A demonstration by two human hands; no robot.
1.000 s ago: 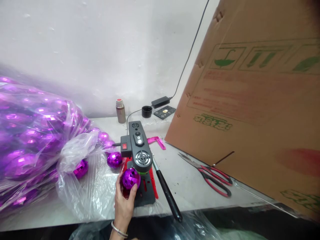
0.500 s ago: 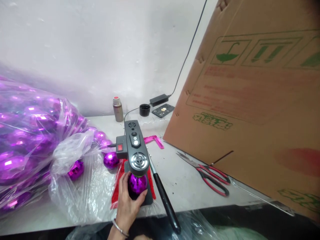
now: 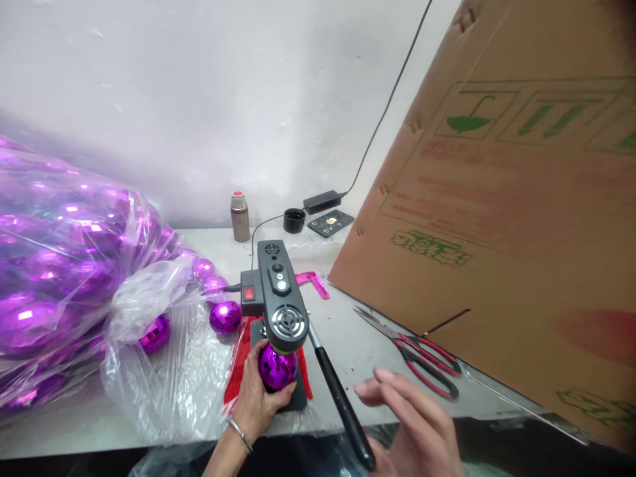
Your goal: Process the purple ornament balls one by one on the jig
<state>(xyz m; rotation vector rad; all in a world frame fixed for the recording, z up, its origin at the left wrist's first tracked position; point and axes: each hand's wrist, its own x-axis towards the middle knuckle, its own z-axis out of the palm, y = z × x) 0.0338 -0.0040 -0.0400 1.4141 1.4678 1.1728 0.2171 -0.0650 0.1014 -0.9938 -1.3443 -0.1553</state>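
My left hand (image 3: 254, 401) is closed around a shiny purple mirrored ball (image 3: 278, 368). It holds the ball right under the head of a dark grey lever press (image 3: 282, 291). A long black lever handle (image 3: 342, 404) slants down from the press toward me. Close to the handle's lower end is my right hand (image 3: 420, 424), open, its fingers stretched out and slightly bent. Its thumb lies by the handle's tip; I cannot tell whether it touches. Red material (image 3: 238, 364) lies under the press base. Another purple ball (image 3: 225, 317) rests left of the press.
A large clear bag of purple balls (image 3: 64, 265) fills the left side. Red-and-black scissors (image 3: 422, 361) lie on the right, beside a tall cardboard box (image 3: 497, 218). Behind stand a flask (image 3: 239, 218), a black cup (image 3: 294, 221) and a power adapter (image 3: 322, 201). A pink strip (image 3: 318, 285) lies nearby.
My right hand has come into view at the lower right, beside the lever handle. My left hand still holds the ball under the press. The whole view has shifted slightly.
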